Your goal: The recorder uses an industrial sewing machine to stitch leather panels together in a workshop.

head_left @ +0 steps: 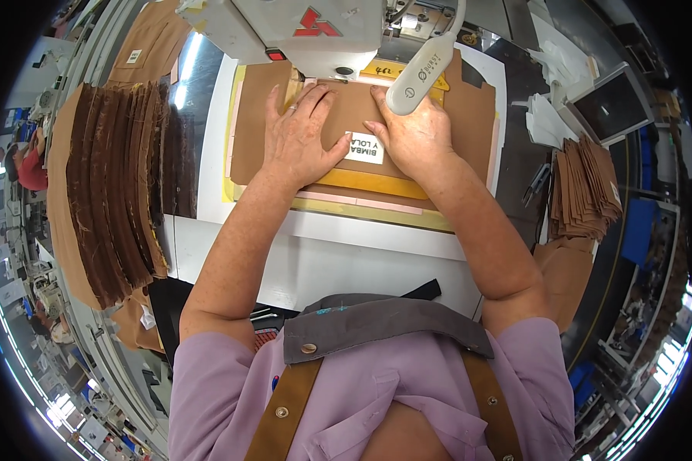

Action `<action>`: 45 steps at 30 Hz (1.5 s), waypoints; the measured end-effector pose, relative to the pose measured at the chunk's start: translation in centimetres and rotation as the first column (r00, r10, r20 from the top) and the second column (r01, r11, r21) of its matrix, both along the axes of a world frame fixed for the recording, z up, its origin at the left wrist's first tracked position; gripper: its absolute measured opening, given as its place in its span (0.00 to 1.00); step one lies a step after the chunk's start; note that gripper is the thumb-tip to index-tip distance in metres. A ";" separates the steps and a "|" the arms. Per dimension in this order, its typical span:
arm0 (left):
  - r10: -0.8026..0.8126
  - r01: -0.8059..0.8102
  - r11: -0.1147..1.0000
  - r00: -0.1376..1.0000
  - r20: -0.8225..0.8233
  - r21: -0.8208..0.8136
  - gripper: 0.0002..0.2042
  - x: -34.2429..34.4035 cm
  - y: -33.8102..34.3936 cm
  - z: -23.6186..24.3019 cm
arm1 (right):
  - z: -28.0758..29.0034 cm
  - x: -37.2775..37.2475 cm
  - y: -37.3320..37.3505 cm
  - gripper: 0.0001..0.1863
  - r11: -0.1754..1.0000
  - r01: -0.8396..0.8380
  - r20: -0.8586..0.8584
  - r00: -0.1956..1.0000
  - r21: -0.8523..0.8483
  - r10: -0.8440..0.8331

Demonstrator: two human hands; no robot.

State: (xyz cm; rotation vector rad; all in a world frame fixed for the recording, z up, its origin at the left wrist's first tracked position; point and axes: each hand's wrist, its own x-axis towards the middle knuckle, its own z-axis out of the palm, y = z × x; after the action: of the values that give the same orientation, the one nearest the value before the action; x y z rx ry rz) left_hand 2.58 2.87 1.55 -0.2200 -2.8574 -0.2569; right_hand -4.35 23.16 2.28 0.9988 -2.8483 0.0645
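A brown fabric piece (254, 138) lies in a yellow-edged template frame (377, 219) under the machine head. My left hand (300, 134) rests flat on the fabric, fingers spread and thumb reaching toward a white label (370, 150) with dark lettering. On the label's other side, my right hand (419, 138) presses on the same fabric with its thumb and forefinger apart. A white lamp (421, 74) hangs in front of it and hides some of its fingers. A yellow strip (373, 183) runs across the fabric just below the label.
The white sewing machine head (307, 34) stands close beyond my hands. A tall stack of brown fabric pieces (115, 192) is at the left. To the right are smaller folded brown pieces (584, 188), dark-handled snippers (537, 183) and a screen (611, 104).
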 end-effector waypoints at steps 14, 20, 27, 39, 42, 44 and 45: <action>0.065 -0.049 0.983 0.994 0.085 -0.179 0.35 0.3 -2.5 1.3 | -0.7 0.6 0.3 0.29 0.997 -0.078 -0.078 0.994 -0.004 0.077; 0.113 -0.076 0.966 0.984 0.139 -0.246 0.38 0.1 -2.4 2.1 | -1.0 0.6 -0.6 0.30 0.993 -0.107 -0.057 0.993 -0.058 0.103; 0.153 -0.103 0.959 0.973 0.174 -0.265 0.36 0.0 -3.2 2.6 | 0.2 0.9 -2.0 0.30 0.988 -0.084 -0.037 0.996 -0.128 0.080; -0.233 0.220 0.955 0.972 0.041 0.198 0.29 -0.9 -2.3 -0.4 | -1.8 1.0 -3.5 0.22 0.924 -0.120 -0.118 0.990 -0.363 0.082; -0.225 0.209 0.957 0.972 0.063 0.199 0.29 -0.9 -2.4 -0.1 | -1.6 1.0 -3.6 0.21 0.910 -0.134 -0.094 0.990 -0.393 0.105; -0.226 0.211 0.958 0.972 0.063 0.193 0.28 -1.0 -2.6 -0.2 | -1.5 0.9 -3.6 0.21 0.910 -0.128 -0.073 0.991 -0.395 0.108; -0.229 0.214 0.959 0.972 0.063 0.186 0.28 -1.0 -2.6 -0.3 | -1.5 0.9 -3.6 0.21 0.908 -0.135 -0.067 0.991 -0.397 0.118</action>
State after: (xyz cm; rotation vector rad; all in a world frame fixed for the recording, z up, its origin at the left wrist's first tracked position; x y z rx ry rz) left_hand 1.59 0.27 1.29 -0.5051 -2.8689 -0.5768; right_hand -3.49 19.58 0.78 1.0691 -2.5710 0.6064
